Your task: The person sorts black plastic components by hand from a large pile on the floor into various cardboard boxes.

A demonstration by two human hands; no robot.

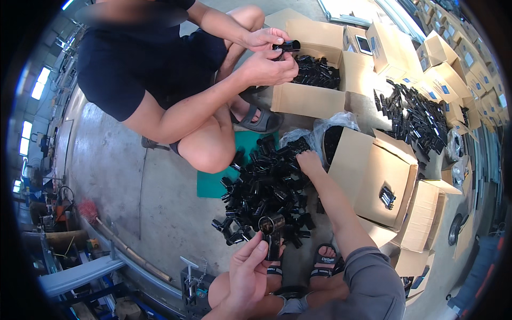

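Observation:
Close to me, my left hand grips a glossy black tube fitting between thumb and fingers. The fitting has a round open ring on top and a shorter stem below. My right arm stretches forward, and my right hand is at the far right edge of a heap of similar black fittings, beside a clear plastic bag. Its fingers curl down among black parts; what they hold is hidden. The heap lies partly on a green mat on the floor.
Opposite sits a co-worker, whose hands hold another black fitting near an open carton of black parts. More cartons stand to the right, by a pile of slim black parts. A broom lies at left.

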